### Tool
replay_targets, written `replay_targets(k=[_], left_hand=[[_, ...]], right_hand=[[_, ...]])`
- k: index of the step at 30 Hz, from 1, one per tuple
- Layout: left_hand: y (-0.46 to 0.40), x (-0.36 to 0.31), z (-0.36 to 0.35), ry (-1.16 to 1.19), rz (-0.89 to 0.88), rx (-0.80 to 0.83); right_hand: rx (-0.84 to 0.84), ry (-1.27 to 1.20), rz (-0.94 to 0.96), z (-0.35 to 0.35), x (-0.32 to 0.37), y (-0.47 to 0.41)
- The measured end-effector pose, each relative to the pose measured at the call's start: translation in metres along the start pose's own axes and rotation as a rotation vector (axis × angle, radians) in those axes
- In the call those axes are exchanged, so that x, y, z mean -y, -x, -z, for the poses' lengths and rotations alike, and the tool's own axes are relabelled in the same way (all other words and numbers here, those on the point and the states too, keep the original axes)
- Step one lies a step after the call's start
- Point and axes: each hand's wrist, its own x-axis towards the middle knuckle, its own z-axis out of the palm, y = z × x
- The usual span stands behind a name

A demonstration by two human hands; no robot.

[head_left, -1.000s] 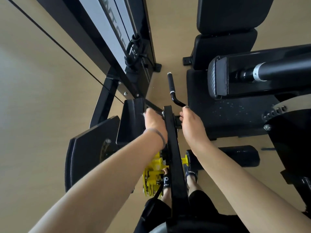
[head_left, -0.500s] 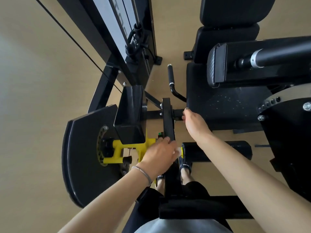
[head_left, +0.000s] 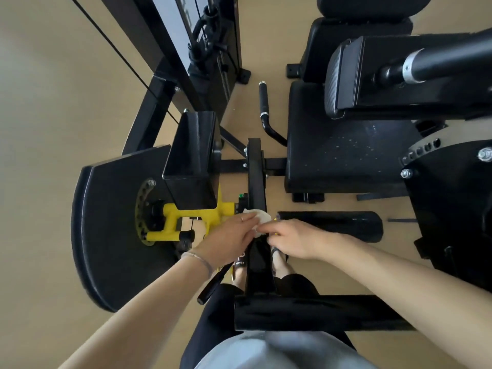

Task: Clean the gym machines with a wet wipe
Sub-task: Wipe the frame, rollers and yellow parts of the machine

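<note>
A yellow bracket (head_left: 183, 222) juts from the machine's black side plate (head_left: 106, 222). The left hand (head_left: 226, 241) presses a white wet wipe (head_left: 259, 218) onto the upright black bar (head_left: 256, 177); the right hand (head_left: 295, 238) pinches the wipe's edge. Sandal lettering below is too blurred to read.

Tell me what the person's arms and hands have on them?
Both arms are bare, with no sleeves showing. The left hand has a thin ring on one finger and a thin bracelet around its wrist. The right hand wears nothing that shows.
</note>
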Motion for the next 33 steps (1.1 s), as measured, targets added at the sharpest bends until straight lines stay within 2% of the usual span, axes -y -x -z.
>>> replay_targets(k=[2, 6, 8, 10, 13, 15, 18, 19, 22, 23, 26, 30, 33], left_hand=[[-0.010, -0.003, 0.002, 0.104, 0.028, 0.006], [0.006, -0.005, -0.008, 0.310, 0.073, -0.007], [0.015, 0.002, -0.015, 0.435, 0.094, -0.006], [0.019, 0.003, -0.015, 0.660, 0.127, -0.024], [0.020, -0.002, -0.007, 1.031, 0.269, -0.104], [0.024, -0.008, -0.002, 1.064, 0.353, -0.179], [0.054, -0.038, 0.003, 0.950, 0.487, -0.273], [0.069, -0.051, 0.004, 0.952, 0.483, -0.296], [0.108, -0.095, 0.009, 1.182, 0.359, -0.296], [0.114, -0.105, 0.010, 1.187, 0.328, -0.317], [0.110, -0.117, 0.014, 0.992, 0.345, -0.405], [0.099, -0.109, 0.021, 1.068, 0.522, -0.206], [0.076, -0.093, 0.020, 1.186, 0.751, -0.152]], right_hand=[[-0.011, 0.077, 0.058, -0.001, -0.002, 0.000], [-0.167, 0.175, 0.153, -0.003, -0.008, -0.006], [-0.187, 0.185, 0.199, -0.006, -0.011, -0.006], [-0.148, 0.275, 0.269, -0.008, -0.012, -0.006], [-0.082, 0.405, 0.320, -0.010, -0.014, -0.010], [-0.048, 0.424, 0.316, -0.010, -0.012, -0.012], [-0.027, 0.404, 0.362, -0.014, -0.013, -0.005], [-0.014, 0.395, 0.368, -0.014, -0.016, 0.000], [0.026, 0.374, 0.385, -0.012, -0.023, 0.009], [0.038, 0.388, 0.397, -0.010, -0.024, 0.010], [0.094, 0.436, 0.362, -0.006, -0.027, -0.001], [0.026, 0.396, 0.221, 0.009, -0.033, -0.049], [-0.036, 0.384, 0.150, 0.018, -0.034, -0.082]])
